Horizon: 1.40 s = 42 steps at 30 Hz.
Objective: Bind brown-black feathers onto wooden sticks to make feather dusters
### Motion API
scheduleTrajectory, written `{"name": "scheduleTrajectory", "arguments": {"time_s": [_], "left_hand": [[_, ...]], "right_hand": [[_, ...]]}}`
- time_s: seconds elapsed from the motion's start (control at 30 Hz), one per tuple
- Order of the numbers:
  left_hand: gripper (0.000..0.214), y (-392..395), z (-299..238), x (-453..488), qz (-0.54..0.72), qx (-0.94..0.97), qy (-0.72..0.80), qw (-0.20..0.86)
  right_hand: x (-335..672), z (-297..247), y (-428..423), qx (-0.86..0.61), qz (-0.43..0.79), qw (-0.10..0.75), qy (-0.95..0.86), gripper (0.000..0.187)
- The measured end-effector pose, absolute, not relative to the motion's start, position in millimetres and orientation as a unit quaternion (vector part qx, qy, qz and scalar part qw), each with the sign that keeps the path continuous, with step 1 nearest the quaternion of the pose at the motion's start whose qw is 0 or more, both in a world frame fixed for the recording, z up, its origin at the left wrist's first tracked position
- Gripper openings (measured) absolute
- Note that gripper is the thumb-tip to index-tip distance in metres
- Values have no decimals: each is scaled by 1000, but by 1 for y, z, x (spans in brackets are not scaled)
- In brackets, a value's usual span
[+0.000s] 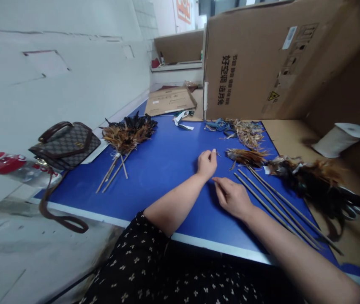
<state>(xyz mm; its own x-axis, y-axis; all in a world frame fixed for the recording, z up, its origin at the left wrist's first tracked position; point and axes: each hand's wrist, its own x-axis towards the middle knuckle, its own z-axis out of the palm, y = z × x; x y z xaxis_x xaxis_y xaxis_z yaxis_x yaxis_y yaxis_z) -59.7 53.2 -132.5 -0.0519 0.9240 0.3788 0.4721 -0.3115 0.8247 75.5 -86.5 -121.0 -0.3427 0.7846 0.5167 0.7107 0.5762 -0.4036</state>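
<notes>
My left hand (pixel 207 164) is closed in a pinch above the blue tabletop (pixel 167 169), thumb against fingers. A tiny dark tip shows beside it, too small to name. Closer to me, my right hand (pixel 233 197) also pinches; whatever sits between its fingertips cannot be made out. Just right of the hands lies a small pile of brown feathers (pixel 246 157). Several thin sticks (pixel 278 207) lie slantwise beside my right forearm. Farther left, a bundle of brown and black feathers (pixel 129 134) rests with its sticks pointing towards me.
Blue cord (pixel 219 125) and loose pale feathers (pixel 249 133) lie towards the back. Dark feathers (pixel 313 179) and a white spool (pixel 341 140) are at right. A large cardboard box (pixel 249 67) stands behind. A handbag (pixel 69 145) and bottle (pixel 24 171) sit at left.
</notes>
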Motion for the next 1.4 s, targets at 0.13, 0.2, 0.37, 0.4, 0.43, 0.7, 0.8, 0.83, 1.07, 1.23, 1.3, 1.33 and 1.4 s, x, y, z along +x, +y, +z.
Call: {"name": "scheduleTrajectory", "arguments": {"time_s": [0.13,0.2,0.37,0.4,0.43,0.7,0.8,0.83,1.07,1.23,1.3,1.33,1.4], "left_hand": [[44,58,-141,-63,489,654,513,264],[44,60,-143,-63,485,650,514,280],[45,65,-145,-61,464,639,532,306],[45,65,-145,-61,462,639,532,308],[44,66,-145,-61,460,641,531,309],[42,67,-148,-59,455,663,515,296],[41,67,-148,-60,457,666,506,301],[41,67,-148,-60,455,667,506,303],[41,69,-150,-60,441,678,511,290],[42,70,-153,-60,431,689,510,280],[41,70,-152,-60,431,692,509,277],[40,70,-151,-60,434,692,507,276],[39,69,-150,-60,441,692,501,274]], "right_hand": [[77,-102,-101,-470,47,285,-834,34],[95,-89,-108,-486,39,257,-835,35],[179,-72,-132,-592,-15,233,-771,39],[197,-74,-139,-620,-31,229,-750,41],[214,-78,-146,-643,-39,215,-734,46],[253,-131,-181,-634,-63,129,-760,71],[247,-138,-182,-637,-60,148,-754,55],[246,-138,-182,-638,-56,153,-753,52],[240,-133,-181,-639,-34,177,-748,47],[237,-139,-182,-652,-20,201,-731,47],[232,-138,-185,-665,-10,197,-720,46],[230,-135,-186,-672,0,193,-715,45],[229,-119,-183,-680,29,197,-705,49]]}}
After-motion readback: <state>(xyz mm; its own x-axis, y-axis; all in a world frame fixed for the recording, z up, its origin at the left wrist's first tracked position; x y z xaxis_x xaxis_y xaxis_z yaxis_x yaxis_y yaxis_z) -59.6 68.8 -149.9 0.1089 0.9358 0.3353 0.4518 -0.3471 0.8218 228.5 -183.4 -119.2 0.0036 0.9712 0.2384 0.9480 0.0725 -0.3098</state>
